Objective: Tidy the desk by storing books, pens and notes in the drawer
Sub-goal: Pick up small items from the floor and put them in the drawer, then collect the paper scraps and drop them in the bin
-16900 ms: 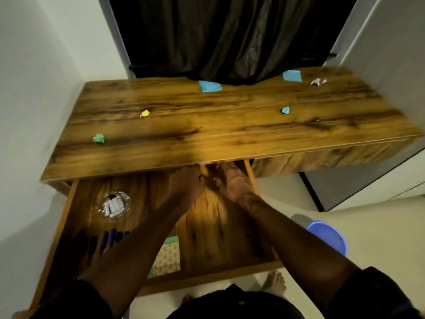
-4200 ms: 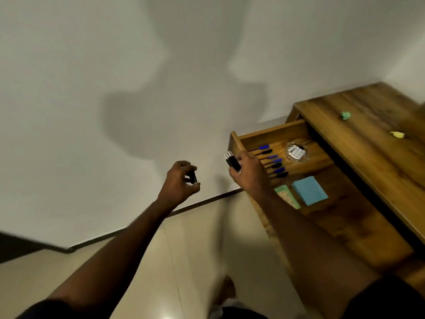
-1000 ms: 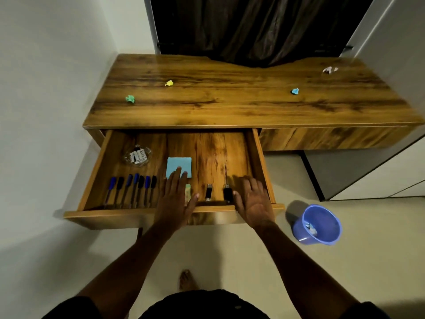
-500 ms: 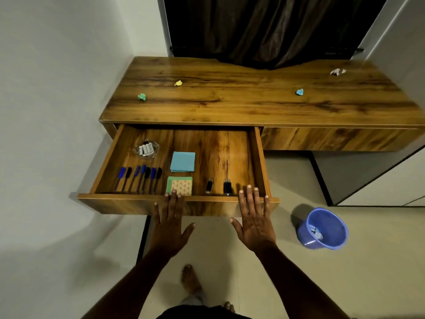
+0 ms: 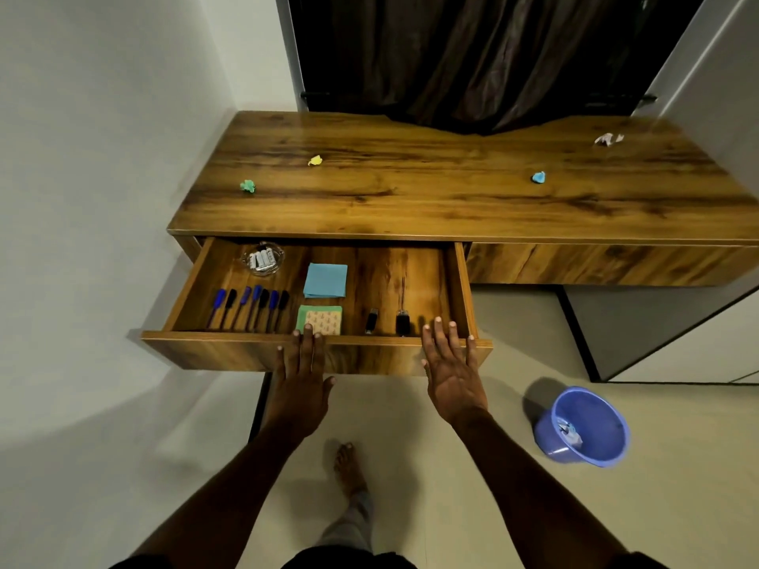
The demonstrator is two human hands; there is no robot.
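Grip released: left hand (image 5: 302, 384) and right hand (image 5: 451, 373) flat, fingers straight, at open drawer (image 5: 213, 355) front. Pens (image 5: 256, 296) and notes (image 5: 325, 280) lie inside; crumpled paper balls (image 5: 247, 185) sit on the surface (image 5: 410, 199).

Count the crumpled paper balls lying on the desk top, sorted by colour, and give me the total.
green paper ball: 1
yellow paper ball: 1
blue paper ball: 1
white paper ball: 1
Total: 4

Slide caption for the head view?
Left hand and right hand at the open drawer front; pens, notepads inside; paper scraps on desk.
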